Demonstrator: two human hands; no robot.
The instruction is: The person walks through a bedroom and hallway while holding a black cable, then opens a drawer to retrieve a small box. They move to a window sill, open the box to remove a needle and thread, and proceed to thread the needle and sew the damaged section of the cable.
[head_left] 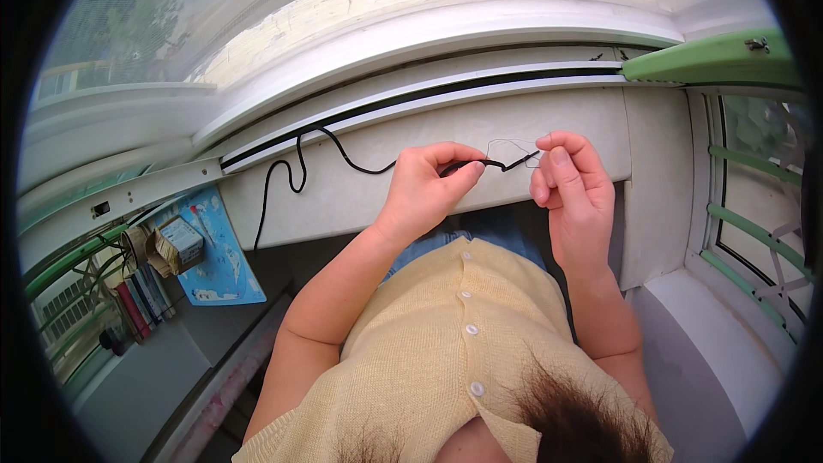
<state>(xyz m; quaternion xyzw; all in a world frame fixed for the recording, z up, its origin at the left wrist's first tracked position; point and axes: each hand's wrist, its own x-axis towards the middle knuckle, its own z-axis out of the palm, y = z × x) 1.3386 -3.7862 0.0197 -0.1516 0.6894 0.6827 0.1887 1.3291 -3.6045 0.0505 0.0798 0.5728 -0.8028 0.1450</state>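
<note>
**A thin wire could slip out of pinched fingers**

The left hand (424,193) is curled almost shut; its thumb and first finger pinch the end of a black cord (343,154) in the middle of the frame; the right hand (570,189) is also curled nearly shut, and its fingertips pinch a very thin wire (513,147) that loops between the two hands; the wire is so fine that I cannot tell just where it joins the cord.

What could go wrong, I think: the thin wire might slide out of the fingers, because it is tiny and smooth; a hard pull with the hands apart could bend or snap it; the long cord runs left along the white window sill (480,133) and hangs down over its edge at the left of the frame, so a tug could drag it, or its hanging weight could pull the end away from the left hand.

Edges and room: the sill edge lies just behind the hands; the window track (429,90) sits above it; a green window frame (711,60) is at the upper right, well apart from the right hand; green bars (754,231) stand at the right side; a desk (146,377) at the lower left holds books (137,304) and a small box (180,240), well apart from the hands; there is open room between the hands and the person's yellow top (446,343), so the hands can move toward the body with ease.
</note>
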